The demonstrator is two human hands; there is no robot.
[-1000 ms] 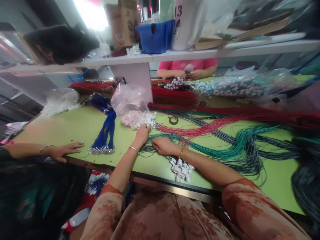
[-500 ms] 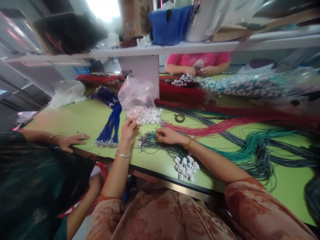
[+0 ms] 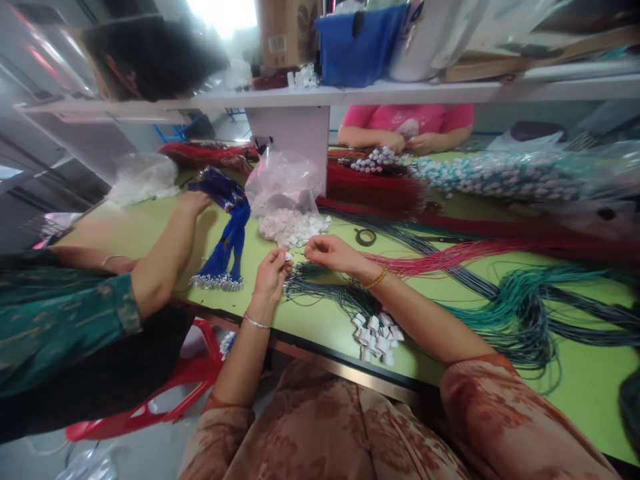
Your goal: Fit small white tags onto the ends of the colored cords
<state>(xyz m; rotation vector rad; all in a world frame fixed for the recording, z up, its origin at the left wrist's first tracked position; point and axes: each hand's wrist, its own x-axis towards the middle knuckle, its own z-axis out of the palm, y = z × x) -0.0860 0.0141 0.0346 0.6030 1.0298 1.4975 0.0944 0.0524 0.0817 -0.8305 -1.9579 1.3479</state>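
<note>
the left hand (image 3: pixel 271 277) pinches a small white piece (image 3: pixel 289 256); the right hand (image 3: pixel 333 254), just beside, pinches what looks like a cord tip (image 3: pixel 302 253) (it's blurred).

A peach-brown fabric top (image 3: pixel 320 427) with rust-coloured floral blotches had loose, elbow-length sleeves (image 3: pixel 500 413) edged in plain rust bands (image 3: pixel 483 363). A thin silvery bangle (image 3: pixel 257 323) circled the left wrist (image 3: pixel 261 308); a yellow-gold bracelet (image 3: pixel 376 279), the right.

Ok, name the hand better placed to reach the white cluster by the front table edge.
Probably the right hand: the white cluster lies nearer it; the left hand, farther off, holds a white piece.
</note>
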